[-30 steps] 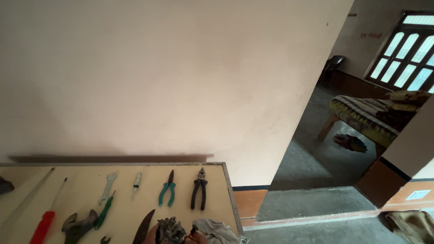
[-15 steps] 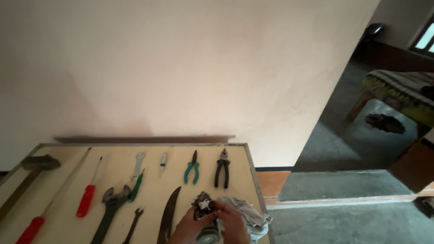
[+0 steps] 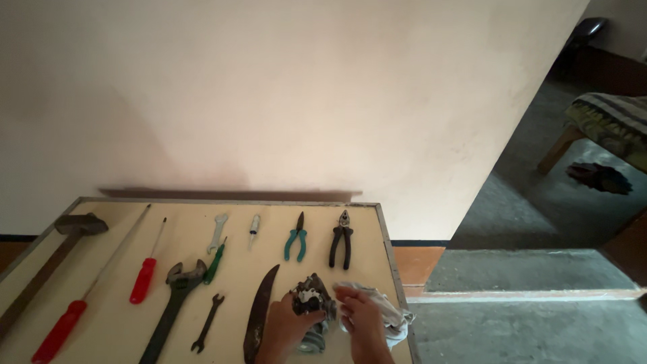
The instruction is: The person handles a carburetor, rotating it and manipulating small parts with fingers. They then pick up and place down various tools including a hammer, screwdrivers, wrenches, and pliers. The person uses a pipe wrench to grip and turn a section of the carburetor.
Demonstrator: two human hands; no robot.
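Here, a small metal machine part [image 3: 311, 305] is held over the table [image 3: 269, 205], near its right edge.

The part is gripped by the left hand [image 3: 283, 327], fingers curled shut around it. The right hand [image 3: 364, 320] is laid half open on a grey rag [image 3: 384, 307], beside black pliers [image 3: 341, 239].

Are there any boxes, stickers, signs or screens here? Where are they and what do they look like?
None show: no package, label, sign or screen.
The table holds only bare tools, such as the teal-handled pliers and red screwdriver.
The left hand holds a grey metal part; the right hand rests on a pale cloth.
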